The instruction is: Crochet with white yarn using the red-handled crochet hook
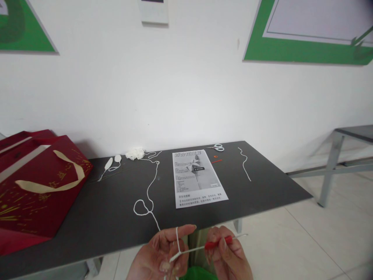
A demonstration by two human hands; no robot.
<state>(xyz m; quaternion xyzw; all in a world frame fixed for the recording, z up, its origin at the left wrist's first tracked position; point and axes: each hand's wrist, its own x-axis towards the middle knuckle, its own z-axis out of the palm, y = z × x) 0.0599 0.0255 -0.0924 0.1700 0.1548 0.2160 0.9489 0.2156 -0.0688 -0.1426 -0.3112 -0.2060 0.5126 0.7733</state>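
Observation:
At the table's near edge, my left hand pinches a small white crochet piece between thumb and fingers. Its index finger is stretched out, with white yarn looped over it. My right hand is closed around the red grip of a crochet hook. One thin end of the hook reaches left to the crochet piece; the other sticks out to the right past my fingers. From my left hand the yarn runs up across the table, through a loose loop, to a white yarn heap.
On the dark table lie a printed sheet, scissors, a small orange ring, an orange stick, a loose yarn piece and two white crocheted pieces. Red gift bags stand at left.

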